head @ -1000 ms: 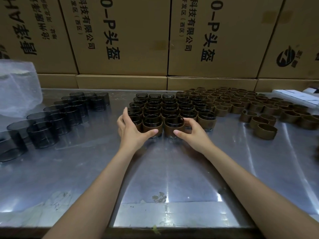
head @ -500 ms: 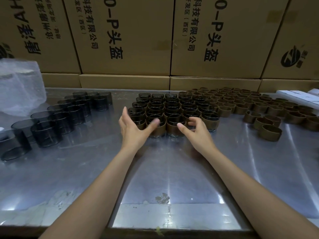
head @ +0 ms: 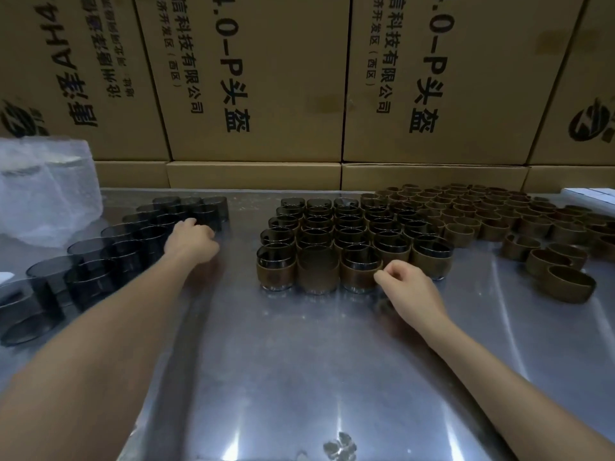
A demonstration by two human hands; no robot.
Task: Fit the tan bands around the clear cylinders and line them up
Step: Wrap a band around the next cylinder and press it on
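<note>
A block of clear cylinders wearing tan bands [head: 352, 234] stands in tight rows at the middle of the steel table [head: 299, 361]. My right hand [head: 406, 287] hovers at the block's front right with loosely curled fingers, its fingertips next to the front-row banded cylinder [head: 361, 267], and holds nothing I can see. To the left, bare dark-tinted cylinders [head: 109, 257] run in a double line. My left hand [head: 191, 239] is among them near the line's far end, fingers curled downward. Whether it grips a cylinder is hidden. Loose tan bands [head: 482, 211] crowd the right.
Printed cartons [head: 259, 78] wall off the back of the table. A crumpled clear plastic bag [head: 46, 191] sits at the far left. Stray bands, one large [head: 570, 282], lie at the front right. A white flat object [head: 592, 194] is at the right edge.
Both hands have left the front row of banded cylinders. My left hand has swung left to the bare cylinders; my right hand has drawn back slightly to the right.
</note>
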